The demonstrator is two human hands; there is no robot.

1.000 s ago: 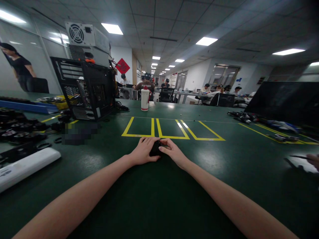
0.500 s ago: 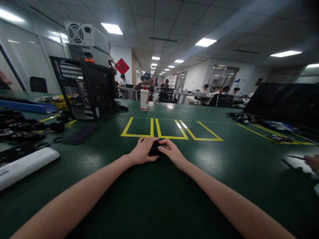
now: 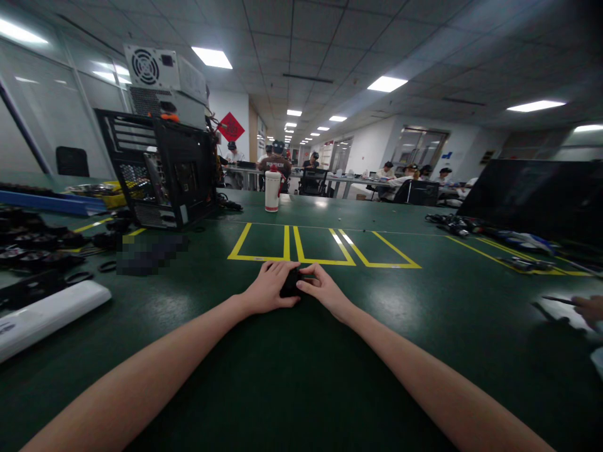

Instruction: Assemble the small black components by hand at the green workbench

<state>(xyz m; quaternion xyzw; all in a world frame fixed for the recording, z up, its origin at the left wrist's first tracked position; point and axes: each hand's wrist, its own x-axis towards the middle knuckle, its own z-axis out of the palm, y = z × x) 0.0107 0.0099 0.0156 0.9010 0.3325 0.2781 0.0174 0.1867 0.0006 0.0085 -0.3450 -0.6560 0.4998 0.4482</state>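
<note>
A small black object [image 3: 291, 284] sits low over the green table [image 3: 292, 376], between my two hands; its kind is too dark to make out. My left hand [image 3: 269, 287] grips it from the left, fingers over its top and thumb along the near side. On its right side, my right hand [image 3: 325, 290] pinches at it with thumb and forefinger. The fingertips hide part of the object. Just beyond my hands, yellow tape outlines [image 3: 325, 262] mark the table top.
An open black computer case [image 3: 181, 169] with power supplies [image 3: 164, 69] on top stands at left. A white bottle [image 3: 272, 190] is farther back. Dark parts and a white device [image 3: 51, 317] lie left. At right are a black panel [image 3: 541, 207], cables and another person's hand [image 3: 588, 309] holding a pen-like tool.
The camera view has shifted very slightly. Both hands stay on the black object, with the right thumb moved a little leftward against it.
</note>
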